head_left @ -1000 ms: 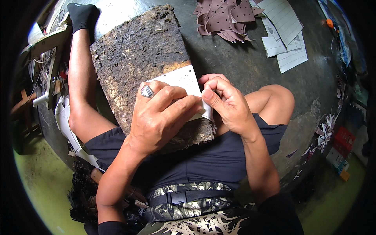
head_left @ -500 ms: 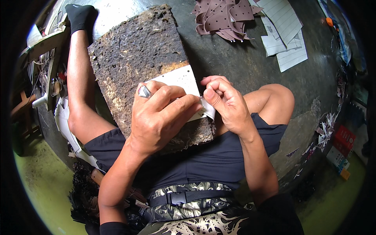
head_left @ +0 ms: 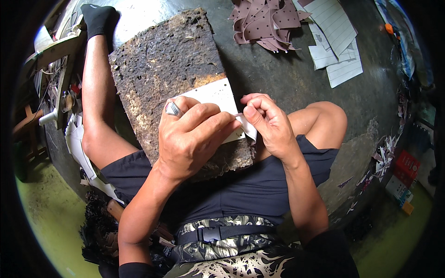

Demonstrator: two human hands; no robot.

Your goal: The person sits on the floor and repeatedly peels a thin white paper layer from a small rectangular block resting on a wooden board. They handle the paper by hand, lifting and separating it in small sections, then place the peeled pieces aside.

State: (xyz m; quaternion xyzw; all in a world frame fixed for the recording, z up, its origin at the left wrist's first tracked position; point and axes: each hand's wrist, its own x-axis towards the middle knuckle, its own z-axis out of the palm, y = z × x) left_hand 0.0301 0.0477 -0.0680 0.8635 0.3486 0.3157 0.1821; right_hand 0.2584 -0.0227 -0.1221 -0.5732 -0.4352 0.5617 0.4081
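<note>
A white sheet with small dark holes (head_left: 223,95) lies on the rough, worn board (head_left: 162,55) in front of me. My left hand (head_left: 192,134), with a ring on one finger, rests over the sheet, its fingertips pinched at a pale, curled strip (head_left: 249,128) by the sheet's right edge. On the other side of that strip, my right hand (head_left: 271,123) is closed, thumb against curled fingers, touching the strip's upper end. Its fingertips partly hide what is between them. The lower left of the sheet is hidden under my left hand.
Mauve perforated pieces (head_left: 264,23) are piled on the dark floor beyond the board. Lined white paper patterns (head_left: 333,37) lie to their right. Scraps (head_left: 384,155) gather at the far right beside a red box (head_left: 407,167). My legs flank the board; a wooden frame (head_left: 58,51) stands left.
The view has shifted slightly. Both hands stay almost in place at the pale strip, which hangs a little differently between them.
</note>
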